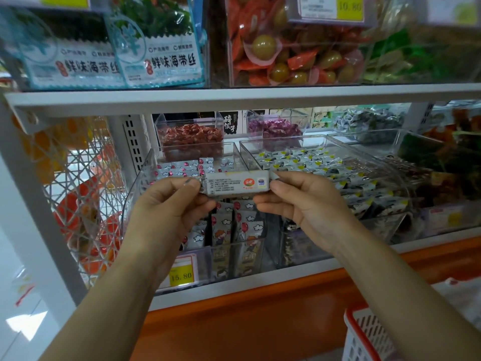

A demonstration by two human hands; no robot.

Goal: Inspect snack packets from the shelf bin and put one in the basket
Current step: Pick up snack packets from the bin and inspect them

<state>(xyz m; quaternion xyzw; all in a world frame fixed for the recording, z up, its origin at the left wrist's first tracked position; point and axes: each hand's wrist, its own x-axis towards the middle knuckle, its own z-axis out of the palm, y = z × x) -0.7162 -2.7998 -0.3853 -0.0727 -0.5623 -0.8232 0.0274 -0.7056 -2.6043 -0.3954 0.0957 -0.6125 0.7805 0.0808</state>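
Observation:
A small silver snack packet (pixel 235 183) with printed text and a red logo is held level in front of the shelf, its back facing me. My left hand (pixel 166 204) pinches its left end and my right hand (pixel 302 201) pinches its right end. Right behind and below it stands the clear shelf bin (pixel 145 175), filled with several similar silver packets with red balloon prints. The white and red basket (pixel 364 337) shows at the bottom right, below the shelf; its inside is mostly out of view.
A second clear bin (pixel 385 162) of yellow-marked packets stands to the right. Smaller tubs of red sweets (pixel 191 138) and purple sweets (pixel 276 127) sit behind. A yellow price tag (pixel 181 276) reads 15.80. The upper shelf (pixel 234 96) overhangs the hands; an orange shelf base (pixel 260 316) runs below.

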